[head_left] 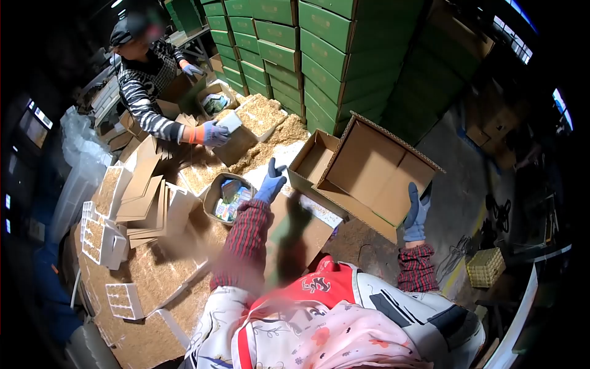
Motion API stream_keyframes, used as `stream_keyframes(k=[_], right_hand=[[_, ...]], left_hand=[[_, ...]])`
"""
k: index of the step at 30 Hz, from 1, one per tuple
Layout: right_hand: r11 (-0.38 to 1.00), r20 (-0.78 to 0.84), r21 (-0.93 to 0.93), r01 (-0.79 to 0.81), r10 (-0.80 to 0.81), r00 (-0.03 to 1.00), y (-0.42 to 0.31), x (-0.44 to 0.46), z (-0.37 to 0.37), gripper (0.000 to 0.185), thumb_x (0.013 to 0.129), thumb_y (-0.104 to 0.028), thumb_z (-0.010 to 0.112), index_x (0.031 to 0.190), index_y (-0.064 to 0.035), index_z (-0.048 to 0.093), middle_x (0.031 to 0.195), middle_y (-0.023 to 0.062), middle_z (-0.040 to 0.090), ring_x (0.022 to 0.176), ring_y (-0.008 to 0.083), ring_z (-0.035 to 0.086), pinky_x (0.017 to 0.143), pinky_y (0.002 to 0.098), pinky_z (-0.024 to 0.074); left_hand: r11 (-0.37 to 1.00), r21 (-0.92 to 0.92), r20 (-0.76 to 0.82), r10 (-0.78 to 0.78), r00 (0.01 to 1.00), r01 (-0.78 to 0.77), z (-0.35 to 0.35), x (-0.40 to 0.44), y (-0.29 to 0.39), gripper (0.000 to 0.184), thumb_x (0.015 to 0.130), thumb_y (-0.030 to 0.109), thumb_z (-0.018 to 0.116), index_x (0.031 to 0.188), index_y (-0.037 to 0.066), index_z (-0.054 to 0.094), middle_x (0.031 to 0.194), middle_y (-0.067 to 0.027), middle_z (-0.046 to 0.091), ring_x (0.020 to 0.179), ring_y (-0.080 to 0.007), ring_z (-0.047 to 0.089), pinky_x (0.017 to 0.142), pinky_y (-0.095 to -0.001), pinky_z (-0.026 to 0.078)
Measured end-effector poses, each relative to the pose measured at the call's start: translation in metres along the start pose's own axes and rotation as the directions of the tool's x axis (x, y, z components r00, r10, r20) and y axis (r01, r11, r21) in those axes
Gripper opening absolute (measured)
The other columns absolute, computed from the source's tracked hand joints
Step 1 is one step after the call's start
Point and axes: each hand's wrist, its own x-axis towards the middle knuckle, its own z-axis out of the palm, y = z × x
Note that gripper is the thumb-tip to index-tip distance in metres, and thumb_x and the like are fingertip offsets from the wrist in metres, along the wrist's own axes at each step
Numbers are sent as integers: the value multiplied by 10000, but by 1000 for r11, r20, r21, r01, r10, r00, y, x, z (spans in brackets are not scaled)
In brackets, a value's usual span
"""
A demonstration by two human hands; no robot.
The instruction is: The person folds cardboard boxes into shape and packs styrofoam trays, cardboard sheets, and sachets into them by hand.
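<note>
At nine o'clock, white trays point(110, 246) are leaning unevenly on the counter point(98, 307); a bump could topple them. Nearer twelve, the left hand point(270, 182) is hovering open and empty beside a packet-filled tub point(209, 202), whose rim could snag the sleeve point(249, 227). Towards one, the right hand point(417, 212) is gripping the tilted cardboard lid point(372, 157) at one side only, so it could twist and drag the carton point(312, 161).
</note>
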Motion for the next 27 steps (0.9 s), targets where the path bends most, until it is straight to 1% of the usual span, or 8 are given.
stream_keyframes(k=[5,6,11,15,18,20,22,27], right_hand=[[997,-15,14,-71,71,997,20,-4,31,530,869,-196,677,1322,-42,451,1199,65,554,1047,185,560,909,321,475],[990,8,-29,-136,136,991,54,2,31,528,877,-223,670,1319,-32,455,1196,71,554,1042,177,554,894,312,472],[944,72,-284,-169,196,978,152,28,43,617,877,-327,668,1352,-12,430,1265,88,538,1104,188,515,946,321,418],[925,76,-288,-249,281,957,123,19,71,591,871,-210,688,1344,3,405,1228,99,544,1053,169,532,902,306,451],[913,90,-397,-90,136,987,150,18,57,558,910,-327,623,1331,-15,432,1223,81,558,1057,190,552,881,313,468],[856,159,180,-484,461,873,193,22,26,570,923,-486,529,1291,-53,491,1163,51,596,1005,205,590,843,324,487],[747,-198,-78,-661,638,744,169,-33,19,513,941,-532,420,1249,-140,541,1083,39,628,1019,186,582,826,287,457],[470,5,-447,-761,852,523,218,-141,23,235,888,-363,599,1029,-175,603,904,7,607,870,177,585,792,382,482]], left_hand=[[976,211,190,-88,978,47,-2,50,-66,836,702,-45,506,1474,32,194,1070,-150,637,914,-198,609,749,-260,477],[888,420,195,114,974,-188,0,57,-82,827,714,-41,514,1473,37,197,1044,-148,642,893,-199,614,737,-264,482],[865,501,-284,195,939,-29,-5,-15,-84,697,787,110,569,1425,27,302,1235,-225,541,1026,-273,586,858,-367,490],[943,259,-368,-104,924,209,6,-164,-92,647,841,185,647,1392,3,360,1332,-148,491,1202,-235,493,982,-335,424],[639,736,-413,161,896,225,9,-281,-96,668,767,253,706,1338,26,444,1292,-201,499,1180,-342,486,1001,-416,385],[389,838,-440,66,895,383,11,-338,-104,893,675,478,717,1399,89,366,1408,-179,382,1301,-379,330,1069,-549,218],[270,836,-445,-176,878,478,21,-371,-93,1040,644,585,694,1458,103,262,1486,-212,244,1369,-442,184,1087,-627,81],[97,942,-313,-102,944,322,27,-388,-136,1034,646,478,736,1467,95,237,1498,-269,153,1372,-482,137,1081,-666,56]])
